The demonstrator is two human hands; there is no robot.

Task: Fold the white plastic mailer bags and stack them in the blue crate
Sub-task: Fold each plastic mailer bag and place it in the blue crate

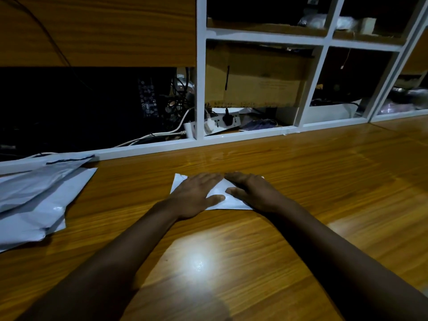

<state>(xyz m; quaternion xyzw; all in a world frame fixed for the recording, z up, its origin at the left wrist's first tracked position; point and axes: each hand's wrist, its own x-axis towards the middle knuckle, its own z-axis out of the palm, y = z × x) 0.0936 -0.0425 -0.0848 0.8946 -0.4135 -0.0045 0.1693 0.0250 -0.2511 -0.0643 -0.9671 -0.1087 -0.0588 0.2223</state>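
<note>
The wooden table (324, 181) fills the lower half of the frame. Its far edge meets the white shelf frame (201, 66), whose bottom rail slants from the left edge up toward the right. Right of the hands we see bare wood all the way to the frame's right edge. More open wood lies toward the bottom, between the two forearms, with a bright glare patch on it. A band of bare table also separates the hands from the white rail.

In a shelf bay at upper centre sits a cardboard box (257, 77). At the left edge a loose pile of mailer bags (34, 205) lies flat, overlapping, its far corner touching the rail. A strip of wood keeps it well apart from the hands.

At centre lies the folded mailer bag (217, 192), flat on the table, its long axis running left to right, roughly along the rail.

The left hand (196, 193) and right hand (252, 193) both rest flat on it, fingers straight, gripping nothing. Their fingertips almost meet at its far edge and the thumbs point toward each other.

Below the box a power strip (222, 122) holds plugs.
</note>
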